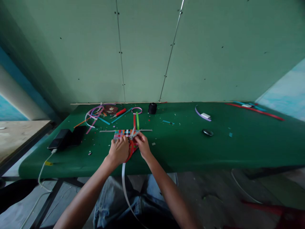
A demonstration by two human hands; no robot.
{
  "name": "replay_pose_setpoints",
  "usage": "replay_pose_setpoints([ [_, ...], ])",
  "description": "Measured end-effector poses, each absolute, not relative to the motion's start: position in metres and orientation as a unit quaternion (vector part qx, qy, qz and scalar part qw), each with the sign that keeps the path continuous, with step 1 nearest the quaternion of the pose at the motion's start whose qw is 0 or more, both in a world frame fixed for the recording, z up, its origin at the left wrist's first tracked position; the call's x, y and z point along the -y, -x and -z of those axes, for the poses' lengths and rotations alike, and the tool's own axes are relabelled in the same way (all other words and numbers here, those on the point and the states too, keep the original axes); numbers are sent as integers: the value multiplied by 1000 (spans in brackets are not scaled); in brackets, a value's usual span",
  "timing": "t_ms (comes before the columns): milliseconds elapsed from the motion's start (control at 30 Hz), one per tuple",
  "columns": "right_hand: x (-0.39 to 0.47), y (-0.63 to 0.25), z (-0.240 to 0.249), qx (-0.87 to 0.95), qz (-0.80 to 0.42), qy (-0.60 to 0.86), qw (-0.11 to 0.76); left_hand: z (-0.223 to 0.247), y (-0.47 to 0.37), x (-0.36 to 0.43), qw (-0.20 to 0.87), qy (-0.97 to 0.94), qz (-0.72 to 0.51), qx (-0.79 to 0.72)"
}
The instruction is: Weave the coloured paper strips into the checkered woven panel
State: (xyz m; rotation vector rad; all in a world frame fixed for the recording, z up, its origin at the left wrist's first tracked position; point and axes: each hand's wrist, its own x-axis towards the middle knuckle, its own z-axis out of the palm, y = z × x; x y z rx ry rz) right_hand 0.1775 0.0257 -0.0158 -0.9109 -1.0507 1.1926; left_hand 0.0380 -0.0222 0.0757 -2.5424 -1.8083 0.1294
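Observation:
A small woven piece of colourful plastic strips [122,132] lies near the table's front edge, red and green strips standing out from its far side. My left hand [119,149] presses on its left part with curled fingers. Scissors [132,133] with parted metal blades point away from me between my hands; red loops show below them, either handles or strip, I cannot tell which. My right hand [143,144] is closed in a pinch at the piece's right edge, beside the blades; what it grips is hidden. A long white strip [123,178] hangs from the piece over my lap.
On the green table [171,149] lie loose strips [95,113], a red-handled cutter [120,112], a black spool [152,108] and a dark oval object [207,132]. A black device [59,139] with a white cable sits left. A green wall stands behind.

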Motion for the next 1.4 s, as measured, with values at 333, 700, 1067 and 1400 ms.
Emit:
replay_pose_setpoints([
  [333,-22,-178,11,446,-521,381,620,-73,-41,24,45,812,-34,581],
  [700,-27,-179,17,452,-502,394,623,-70,-22,28,-53,787,26,614],
  [1067,-24,-182,20,509,-473,405,594,-85,10,29,-39,816,-12,577],
  [1400,-25,-181,23,543,-466,410,566,-82,12,22,-37,830,-26,556],
])
